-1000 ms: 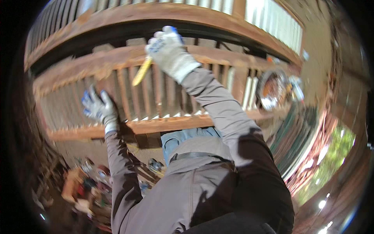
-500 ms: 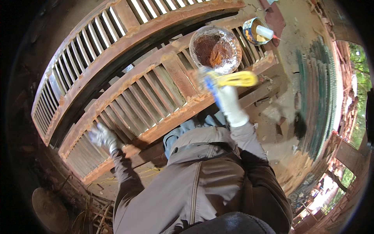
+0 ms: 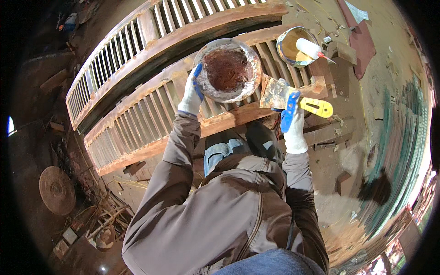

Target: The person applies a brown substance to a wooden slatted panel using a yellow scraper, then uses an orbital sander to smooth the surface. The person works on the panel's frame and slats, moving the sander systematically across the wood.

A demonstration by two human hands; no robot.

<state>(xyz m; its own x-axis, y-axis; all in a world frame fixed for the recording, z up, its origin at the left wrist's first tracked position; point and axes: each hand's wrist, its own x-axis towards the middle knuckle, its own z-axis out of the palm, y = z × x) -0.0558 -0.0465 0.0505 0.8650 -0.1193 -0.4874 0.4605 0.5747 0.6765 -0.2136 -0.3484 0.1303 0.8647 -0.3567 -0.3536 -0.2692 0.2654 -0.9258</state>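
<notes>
My left hand point(image 3: 192, 93), in a white and blue glove, grips the left rim of a round, crusted bowl point(image 3: 251, 54). Reddish-brown paste point(image 3: 228, 70) lies inside it. To the right, my right hand point(image 3: 293, 120), gloved the same way, is closed round a putty knife point(image 3: 316, 107) with a yellow handle. Its wide, stained blade point(image 3: 273, 93) points left, close to the bowl's lower right side. Below both hands lies a slatted wooden panel point(image 3: 151, 108) with a curved frame. Fingers on the far side of the bowl are hidden.
A second slatted panel point(image 3: 147, 28) lies beyond the first. An open tin point(image 3: 283, 54) holds a white bottle point(image 3: 308, 47) with a red tip, at the panel's right end. Green corrugated sheets point(image 3: 396, 151) lie far right. A round woven disc point(image 3: 57, 190) and scraps sit at left.
My left hand has left the panel's left slats and taken hold of the bowl's rim. My right hand has moved right and down with the putty knife. The view has shifted too.
</notes>
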